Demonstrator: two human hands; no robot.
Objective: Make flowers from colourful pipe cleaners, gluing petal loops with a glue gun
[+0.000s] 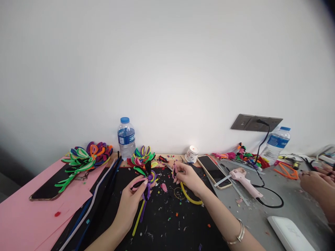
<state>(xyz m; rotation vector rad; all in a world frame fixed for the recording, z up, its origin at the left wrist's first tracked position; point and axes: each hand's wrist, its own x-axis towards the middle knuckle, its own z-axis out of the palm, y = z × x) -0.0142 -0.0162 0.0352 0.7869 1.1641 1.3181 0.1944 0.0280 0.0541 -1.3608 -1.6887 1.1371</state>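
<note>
My left hand (135, 193) is closed around a pipe-cleaner craft (150, 177) with purple, pink, green and black pieces; yellow and purple stems hang below it. Beside it, my right hand (186, 176) pinches what look like small pink-handled scissors (174, 170), a thin grey point sticking out to the left. A yellow pipe cleaner (192, 199) curves below the right hand. Behind the left hand lies a bunch of multicoloured pipe-cleaner loops (142, 155). Scraps lie over the black mat (167, 230) under both hands.
Water bottles (126, 139) (277, 144) and a paper cup (192, 154) stand by the wall. Right are a phone (214, 171), a corded pink glue gun (246, 182), a white case (289, 233) and another person's hands (315, 181). Left, pipe-cleaner flowers (86, 158) lie over a dark phone (48, 184).
</note>
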